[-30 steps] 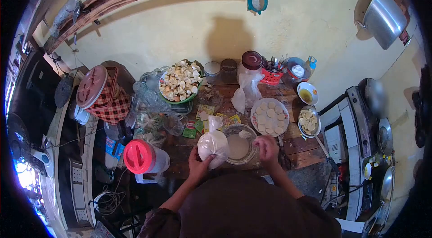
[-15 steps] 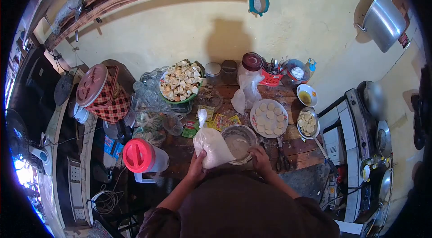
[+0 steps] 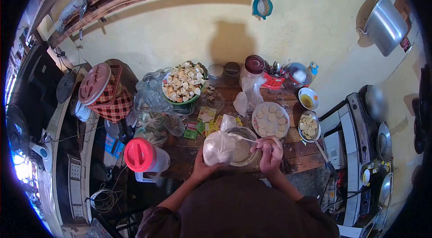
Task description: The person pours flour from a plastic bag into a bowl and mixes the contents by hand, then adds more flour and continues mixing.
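Note:
A plastic bag of white powder (image 3: 218, 149) rests in my left hand (image 3: 203, 166), whose fingers wrap its lower left side. My right hand (image 3: 270, 153) is closed in a pinch on a thin whitish strip (image 3: 243, 137) that runs from the bag; whether it is twisted plastic or a utensil is unclear. Beneath both stands a round bowl (image 3: 243, 162) with pale, wet-looking contents, partly hidden by the bag. Behind the bowl to the right is a floral plate (image 3: 270, 120) with flat pale rounds.
Green and yellow packets (image 3: 191, 130) lie behind the bag. A red-lidded jug (image 3: 140, 156) stands left, a heaped green basin (image 3: 183, 83) at the back. Rightward are a bowl of pale slices (image 3: 308, 126), a bowl of yellow liquid (image 3: 307, 100) and a stove (image 3: 360, 125).
The bag has tilted and shifted right, partly over the bowl. My right hand has left the bowl's rim, risen, and taken hold of the whitish strip. The view has shifted slightly.

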Available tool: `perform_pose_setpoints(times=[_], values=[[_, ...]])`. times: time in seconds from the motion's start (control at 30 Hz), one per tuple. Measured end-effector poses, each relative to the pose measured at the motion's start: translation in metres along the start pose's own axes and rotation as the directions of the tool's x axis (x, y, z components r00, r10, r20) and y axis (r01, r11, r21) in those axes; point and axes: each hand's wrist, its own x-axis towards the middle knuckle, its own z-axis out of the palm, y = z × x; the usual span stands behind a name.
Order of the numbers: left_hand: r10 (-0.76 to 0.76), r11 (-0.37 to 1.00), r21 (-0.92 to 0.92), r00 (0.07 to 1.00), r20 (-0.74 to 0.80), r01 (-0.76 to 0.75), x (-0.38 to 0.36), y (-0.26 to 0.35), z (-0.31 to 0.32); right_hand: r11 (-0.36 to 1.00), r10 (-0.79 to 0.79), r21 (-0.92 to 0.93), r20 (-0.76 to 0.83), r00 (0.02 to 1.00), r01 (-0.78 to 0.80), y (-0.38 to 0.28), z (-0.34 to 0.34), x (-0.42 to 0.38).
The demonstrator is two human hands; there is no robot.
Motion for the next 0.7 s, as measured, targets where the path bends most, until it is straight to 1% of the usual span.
perform_pose_setpoints(times=[0.07,0.1,0.17,0.3,0.37,0.4,0.43,0.47,0.5,0.57,0.7], values=[[0.034,0.999,-0.007,0.999,-0.003,-0.034,-0.001,0.001,0.001,0.999,-0.014,-0.041,0.052,0.999,0.017,-0.001,0.006,-0.002],[0.034,0.999,-0.008,0.999,-0.004,-0.034,-0.001,0.002,0.002,0.999,-0.014,-0.040,0.053,0.998,0.017,0.001,0.006,-0.003],[0.167,0.976,0.141,0.986,0.000,-0.165,0.000,0.002,0.002,0.931,-0.179,-0.281,0.200,0.963,0.232,0.007,0.005,-0.006],[0.148,0.985,0.097,0.989,-0.020,-0.146,-0.003,0.000,0.006,0.933,-0.137,-0.300,0.209,0.968,0.197,0.009,0.014,-0.006],[0.180,0.978,0.106,0.983,-0.020,-0.177,-0.003,0.001,0.006,0.992,0.027,-0.128,0.109,0.994,-0.013,0.028,0.016,-0.009],[0.183,0.978,0.107,0.983,-0.019,-0.179,-0.002,0.003,0.006,0.992,0.024,-0.127,0.108,0.994,-0.011,0.032,0.016,-0.011],[0.189,0.976,0.109,0.982,0.017,-0.189,-0.001,0.007,0.006,0.985,0.172,-0.031,0.083,0.982,-0.170,0.035,0.016,-0.012],[0.194,0.974,0.111,0.980,0.053,-0.199,-0.001,0.009,0.006,0.944,0.318,0.068,0.073,0.945,-0.322,0.036,0.015,-0.013],[0.196,0.974,0.111,0.979,0.051,-0.200,0.000,0.006,0.005,0.944,0.316,0.068,0.075,0.946,-0.321,0.037,0.016,-0.012],[0.206,0.975,0.078,0.977,0.054,-0.210,0.001,0.000,0.003,0.876,0.446,0.185,0.036,0.894,-0.444,0.037,0.016,-0.008],[0.190,0.979,0.067,0.981,0.027,-0.191,0.001,0.001,0.004,0.850,0.498,0.188,0.014,0.867,-0.492,0.039,0.006,0.003]])
